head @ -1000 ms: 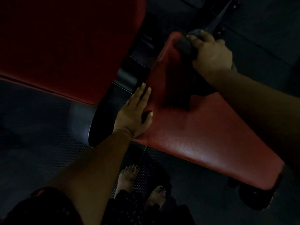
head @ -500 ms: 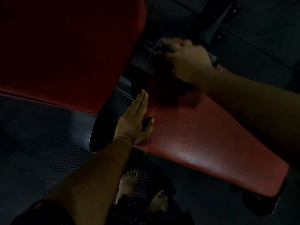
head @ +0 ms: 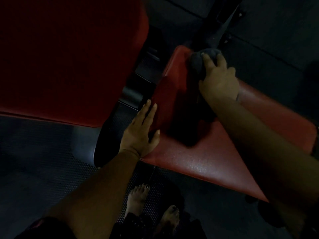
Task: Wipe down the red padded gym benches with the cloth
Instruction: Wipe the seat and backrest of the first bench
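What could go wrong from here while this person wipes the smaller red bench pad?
The right hand grips the cloth at the far end of the red pad, so a hard stroke might run off the edge. The left hand rests flat on the near edge of that pad, which looks glossy, perhaps damp; it could slip. The bare feet stand right by the bench, so a stumble might hurt toes.
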`<state>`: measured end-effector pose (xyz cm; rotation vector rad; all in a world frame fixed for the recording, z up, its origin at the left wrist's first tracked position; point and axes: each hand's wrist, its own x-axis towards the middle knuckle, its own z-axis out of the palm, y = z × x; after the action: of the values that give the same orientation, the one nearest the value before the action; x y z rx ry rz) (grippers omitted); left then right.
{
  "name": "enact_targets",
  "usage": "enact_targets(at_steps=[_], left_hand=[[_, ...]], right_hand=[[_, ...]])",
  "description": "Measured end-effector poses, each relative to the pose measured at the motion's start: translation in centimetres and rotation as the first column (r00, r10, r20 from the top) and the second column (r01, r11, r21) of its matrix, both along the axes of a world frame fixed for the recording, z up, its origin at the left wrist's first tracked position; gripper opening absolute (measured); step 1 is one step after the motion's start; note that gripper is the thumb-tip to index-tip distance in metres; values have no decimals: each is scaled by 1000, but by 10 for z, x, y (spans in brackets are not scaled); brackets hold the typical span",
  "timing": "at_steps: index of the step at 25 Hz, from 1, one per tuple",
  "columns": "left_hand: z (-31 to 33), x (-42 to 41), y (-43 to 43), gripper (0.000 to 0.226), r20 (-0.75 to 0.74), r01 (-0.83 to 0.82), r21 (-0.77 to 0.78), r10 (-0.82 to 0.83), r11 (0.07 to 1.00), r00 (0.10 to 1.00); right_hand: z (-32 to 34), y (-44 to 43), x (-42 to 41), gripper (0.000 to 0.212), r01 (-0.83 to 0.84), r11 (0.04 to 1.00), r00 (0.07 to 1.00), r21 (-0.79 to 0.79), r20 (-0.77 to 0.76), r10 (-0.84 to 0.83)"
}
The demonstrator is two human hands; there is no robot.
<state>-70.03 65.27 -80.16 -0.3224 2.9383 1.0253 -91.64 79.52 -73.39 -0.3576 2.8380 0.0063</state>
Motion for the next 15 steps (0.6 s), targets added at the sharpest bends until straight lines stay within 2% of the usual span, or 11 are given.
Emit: enact_targets(at_steps=[6, 9, 11, 13, 15], left_hand=[[-2, 1, -5, 69, -22, 36, 20, -35, 999, 999], [-2, -3, -6, 66, 36, 30, 63, -32, 998, 999], [7, -4, -4, 66, 79, -80, 177, 66, 981, 995], [25, -26, -9, 56, 46, -175, 277, 169, 945, 985], [42, -70, -10, 44, -43, -72, 219, 84, 973, 996]], right_hand=[[-1, 8, 73, 67, -13, 999, 999, 36, 53, 11], [-10, 17, 137, 60, -146, 989, 984, 39, -100, 149], [-19, 20, 160, 52, -210, 977, 964, 26, -160, 211], [-24, 19, 160, 52, -223, 975, 959, 12, -179, 222], [-22, 16, 160, 56, -190, 981, 966, 42, -169, 195]])
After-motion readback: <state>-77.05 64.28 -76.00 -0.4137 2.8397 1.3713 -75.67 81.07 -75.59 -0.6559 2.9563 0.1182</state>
